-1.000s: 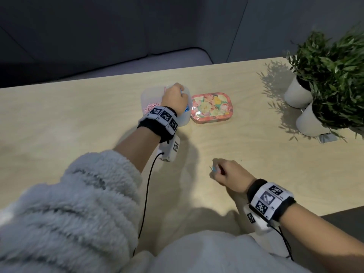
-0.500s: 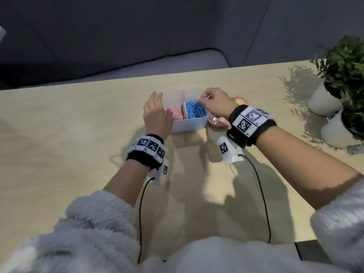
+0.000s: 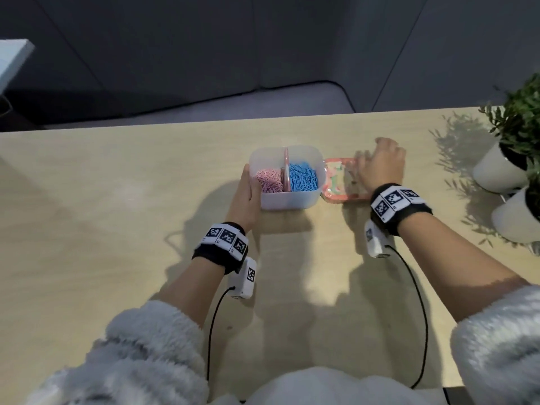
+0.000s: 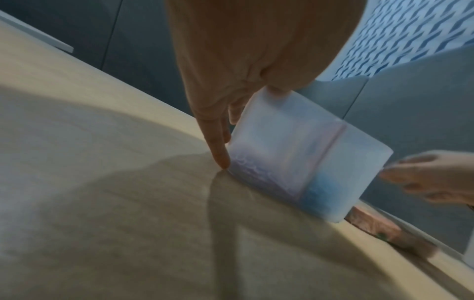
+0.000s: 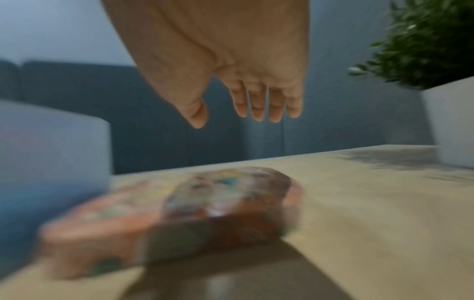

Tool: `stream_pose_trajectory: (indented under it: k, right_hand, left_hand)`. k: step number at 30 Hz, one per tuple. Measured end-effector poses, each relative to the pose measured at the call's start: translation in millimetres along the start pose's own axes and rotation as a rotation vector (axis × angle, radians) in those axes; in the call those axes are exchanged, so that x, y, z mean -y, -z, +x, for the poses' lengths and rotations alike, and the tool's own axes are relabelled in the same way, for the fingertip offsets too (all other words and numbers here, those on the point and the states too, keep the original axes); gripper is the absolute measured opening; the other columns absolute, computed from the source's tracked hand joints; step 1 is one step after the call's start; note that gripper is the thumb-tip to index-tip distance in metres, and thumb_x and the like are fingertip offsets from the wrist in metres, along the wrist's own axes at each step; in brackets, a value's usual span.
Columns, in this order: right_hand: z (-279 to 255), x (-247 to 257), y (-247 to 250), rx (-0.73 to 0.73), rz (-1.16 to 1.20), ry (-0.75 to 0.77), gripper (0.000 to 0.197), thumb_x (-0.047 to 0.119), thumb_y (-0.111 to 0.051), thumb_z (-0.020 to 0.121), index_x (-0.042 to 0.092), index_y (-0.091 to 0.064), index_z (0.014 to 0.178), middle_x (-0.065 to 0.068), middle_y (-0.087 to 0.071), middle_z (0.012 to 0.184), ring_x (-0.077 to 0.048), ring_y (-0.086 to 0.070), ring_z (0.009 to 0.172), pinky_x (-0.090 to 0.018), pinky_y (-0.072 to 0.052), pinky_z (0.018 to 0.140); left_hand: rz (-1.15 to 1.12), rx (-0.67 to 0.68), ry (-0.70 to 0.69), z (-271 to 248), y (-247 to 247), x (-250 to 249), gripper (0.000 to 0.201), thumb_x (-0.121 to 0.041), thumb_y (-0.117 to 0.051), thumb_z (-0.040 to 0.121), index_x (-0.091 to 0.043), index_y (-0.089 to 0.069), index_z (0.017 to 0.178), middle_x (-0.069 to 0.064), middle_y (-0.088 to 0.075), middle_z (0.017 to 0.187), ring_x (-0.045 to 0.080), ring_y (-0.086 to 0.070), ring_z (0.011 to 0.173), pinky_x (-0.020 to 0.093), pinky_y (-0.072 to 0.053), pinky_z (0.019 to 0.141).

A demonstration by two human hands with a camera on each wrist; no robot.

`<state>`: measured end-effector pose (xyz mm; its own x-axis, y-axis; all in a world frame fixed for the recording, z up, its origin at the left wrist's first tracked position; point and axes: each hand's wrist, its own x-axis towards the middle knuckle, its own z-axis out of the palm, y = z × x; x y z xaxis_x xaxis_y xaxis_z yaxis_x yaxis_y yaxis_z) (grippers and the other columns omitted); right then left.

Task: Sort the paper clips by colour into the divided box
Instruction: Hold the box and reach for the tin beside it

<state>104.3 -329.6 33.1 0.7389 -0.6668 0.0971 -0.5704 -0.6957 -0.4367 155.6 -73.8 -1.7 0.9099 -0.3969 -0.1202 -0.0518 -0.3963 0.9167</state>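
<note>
A translucent white divided box (image 3: 287, 201) stands mid-table, with pink paper clips (image 3: 268, 182) in its left compartment and blue paper clips (image 3: 302, 178) in its right one. My left hand (image 3: 247, 197) rests against the box's left wall; in the left wrist view its fingers (image 4: 218, 146) lie straight down beside the box (image 4: 302, 162). My right hand (image 3: 380, 168) hovers over a flowered pink tin (image 3: 336, 185) just right of the box. Its fingers (image 5: 259, 105) are straight and hold nothing above the blurred tin (image 5: 205, 203).
Two white pots with green plants (image 3: 496, 171) (image 3: 514, 217) stand at the table's right edge. A dark sofa (image 3: 204, 54) runs behind the table's far edge. Black cables trail from both wrist cameras toward my body.
My right hand carried a blue clip from the table's front to the blue compartment, then moved right over the tin, empty. The left hand shifted from the box's top to its left wall.
</note>
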Motion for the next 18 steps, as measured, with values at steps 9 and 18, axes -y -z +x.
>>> stream_pose_trajectory:
  k: [9, 18]
  right_hand:
    - [8, -44, -30, 0.262, -0.02, -0.293, 0.079, 0.065, -0.062, 0.07, -0.003, -0.056, 0.109, -0.025, -0.053, 0.118, -0.039, -0.047, 0.113, -0.041, -0.041, 0.095]
    - [-19, -33, 14, -0.039, 0.574, -0.261, 0.035, 0.019, -0.064, 0.082, 0.012, -0.041, 0.107, -0.005, -0.052, 0.1, -0.024, -0.055, 0.09, -0.042, -0.047, 0.092]
  left_hand:
    - [0.038, -0.028, 0.016, -23, -2, -1, 0.047, -0.034, -0.022, 0.101, -0.023, -0.016, 0.146, -0.007, -0.026, 0.152, -0.004, -0.02, 0.132, 0.014, -0.011, 0.108]
    - [0.077, -0.053, 0.05, -27, -8, 9, 0.052, -0.039, -0.018, 0.1, -0.02, -0.011, 0.148, -0.003, -0.015, 0.157, 0.008, -0.014, 0.144, 0.021, -0.008, 0.116]
